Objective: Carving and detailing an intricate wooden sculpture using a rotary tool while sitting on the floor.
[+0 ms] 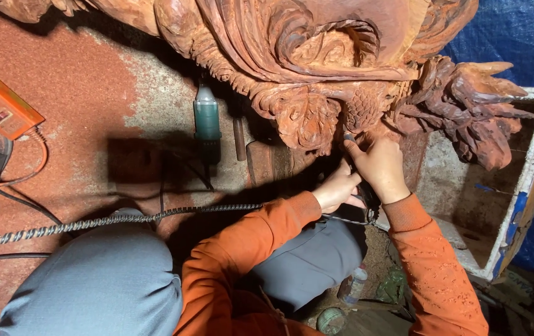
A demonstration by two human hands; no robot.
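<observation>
Two hands are pressed together under a large reddish wood carving [317, 74]. The right hand [380, 167] is closed around a dark tool [366, 198], its tip against the carving's underside. The left hand [336, 188] is curled on the same tool. A green power tool [207, 121] lies nearby on the dusty floor [93, 93].

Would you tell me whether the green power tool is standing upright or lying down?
Lying down: the green power tool rests flat on the dusty floor.

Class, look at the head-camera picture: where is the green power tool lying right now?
The green power tool lies on the dusty floor, centre-left, just below the carved wooden sculpture and left of both hands.
</observation>
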